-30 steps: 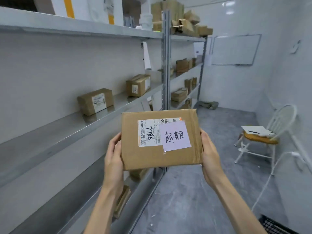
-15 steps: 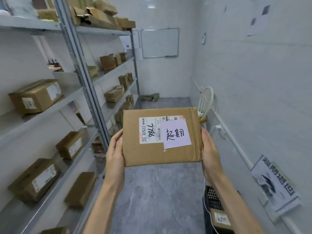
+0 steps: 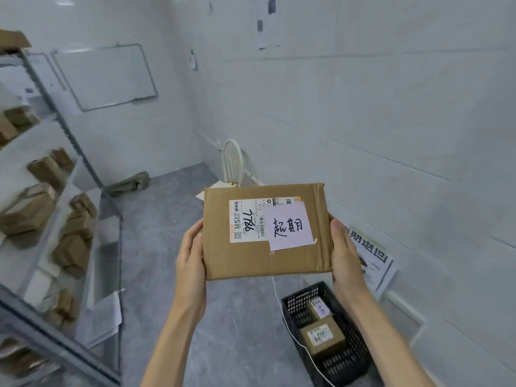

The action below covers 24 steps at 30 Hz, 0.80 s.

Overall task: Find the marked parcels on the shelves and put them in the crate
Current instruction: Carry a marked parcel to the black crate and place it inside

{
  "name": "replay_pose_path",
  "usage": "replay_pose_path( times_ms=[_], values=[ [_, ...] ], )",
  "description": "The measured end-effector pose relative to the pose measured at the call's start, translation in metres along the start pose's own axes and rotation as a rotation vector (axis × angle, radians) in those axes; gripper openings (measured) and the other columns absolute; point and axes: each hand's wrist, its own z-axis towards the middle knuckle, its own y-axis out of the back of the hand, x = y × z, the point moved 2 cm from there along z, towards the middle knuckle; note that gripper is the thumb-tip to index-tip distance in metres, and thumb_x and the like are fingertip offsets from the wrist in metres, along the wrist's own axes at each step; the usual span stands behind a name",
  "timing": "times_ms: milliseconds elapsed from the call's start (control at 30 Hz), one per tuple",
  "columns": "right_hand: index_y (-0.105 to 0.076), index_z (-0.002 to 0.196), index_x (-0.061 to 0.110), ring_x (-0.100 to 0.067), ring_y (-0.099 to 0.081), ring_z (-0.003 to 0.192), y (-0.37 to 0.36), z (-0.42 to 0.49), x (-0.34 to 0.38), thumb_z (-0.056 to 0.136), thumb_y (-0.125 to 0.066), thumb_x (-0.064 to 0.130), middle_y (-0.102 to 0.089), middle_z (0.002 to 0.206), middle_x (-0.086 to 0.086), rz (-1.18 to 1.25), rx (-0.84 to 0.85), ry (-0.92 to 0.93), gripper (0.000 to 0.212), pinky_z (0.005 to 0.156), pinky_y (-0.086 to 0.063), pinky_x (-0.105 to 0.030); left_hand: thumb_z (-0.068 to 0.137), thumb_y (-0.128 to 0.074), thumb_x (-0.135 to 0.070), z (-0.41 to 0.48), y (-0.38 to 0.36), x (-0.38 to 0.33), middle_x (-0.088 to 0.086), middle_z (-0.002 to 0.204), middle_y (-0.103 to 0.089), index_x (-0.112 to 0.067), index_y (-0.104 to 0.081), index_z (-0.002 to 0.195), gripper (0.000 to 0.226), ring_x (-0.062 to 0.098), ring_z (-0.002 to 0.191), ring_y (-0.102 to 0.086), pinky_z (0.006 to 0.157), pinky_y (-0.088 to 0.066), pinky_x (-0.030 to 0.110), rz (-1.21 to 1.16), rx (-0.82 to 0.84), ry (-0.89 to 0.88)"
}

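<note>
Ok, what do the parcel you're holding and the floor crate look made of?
The parcel: brown cardboard, matte, with creased edges and a glossy tape strip. The crate: probably black plastic, dull, judging by its moulded lattice walls.

Flat brown parcel (image 3: 259, 258) with lilac note held aloft; black crate (image 3: 346, 367) holds two boxes.

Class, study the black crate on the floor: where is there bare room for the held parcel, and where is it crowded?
Bare room lies at the near end of the crate, between the larger box and the near wall. The middle and far end are crowded by that box and the smaller box. The floor left of the crate is bare.
</note>
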Motion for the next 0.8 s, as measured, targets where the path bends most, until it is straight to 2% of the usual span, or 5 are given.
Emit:
replay_pose_path(
  times_ms=[200, 333, 433, 600, 800],
  values=[
    [-0.045, 0.146, 0.04, -0.005, -0.046, 0.136, -0.006, 0.021, -0.008, 0.083, -0.04, 0.08, -0.053, 0.145, 0.014, 0.002, -0.245, 0.014, 0.075, 0.117, -0.034, -0.041, 0.105, -0.044, -0.034, 0.081, -0.024, 0.017, -0.012, 0.128, -0.066, -0.04, -0.064, 0.125, 0.028, 0.012, 0.124, -0.058, 0.099, -0.046, 0.037, 0.026, 0.242, 0.067],
    [-0.051, 0.141, 0.034, 0.021, -0.053, 0.108, -0.005, 0.029, -0.023, 0.101, -0.033, 0.056, -0.06, 0.128, 0.017, -0.036, -0.397, 0.02, 0.049, 0.088, -0.045, -0.005, 0.104, -0.046, -0.035, 0.115, -0.041, 0.034, -0.021, 0.12, -0.067, -0.044, -0.065, 0.119, 0.026, 0.007, 0.121, -0.058, 0.098, -0.046, 0.033, 0.043, 0.373, 0.097],
    [-0.053, 0.14, 0.034, 0.007, -0.059, 0.115, -0.001, 0.029, -0.038, 0.102, -0.033, 0.054, -0.065, 0.126, 0.014, -0.03, -0.507, -0.014, 0.047, 0.098, -0.047, -0.019, 0.105, -0.045, -0.035, 0.13, -0.057, 0.048, -0.028, 0.109, -0.067, -0.046, -0.065, 0.114, 0.025, 0.003, 0.114, -0.058, 0.095, -0.046, 0.031, 0.065, 0.47, 0.134],
    [-0.053, 0.137, 0.036, 0.021, -0.059, 0.097, 0.014, 0.028, -0.048, 0.105, -0.033, 0.046, -0.064, 0.118, 0.023, -0.029, -0.665, -0.032, 0.039, 0.072, -0.044, 0.0, 0.105, -0.044, -0.038, 0.147, -0.089, 0.081, -0.018, 0.12, -0.067, -0.046, -0.065, 0.118, 0.026, 0.009, 0.12, -0.057, 0.1, -0.045, 0.036, 0.088, 0.61, 0.207],
    [-0.055, 0.139, 0.032, 0.0, -0.062, 0.114, 0.058, 0.039, -0.065, 0.106, -0.032, 0.047, -0.069, 0.12, 0.014, -0.038, -0.789, -0.049, 0.043, 0.093, -0.047, -0.023, 0.106, -0.043, -0.032, 0.148, -0.148, 0.113, -0.018, 0.118, -0.068, -0.039, -0.065, 0.12, 0.026, 0.003, 0.115, -0.06, 0.089, -0.044, 0.026, 0.087, 0.714, 0.281]
  ],
)
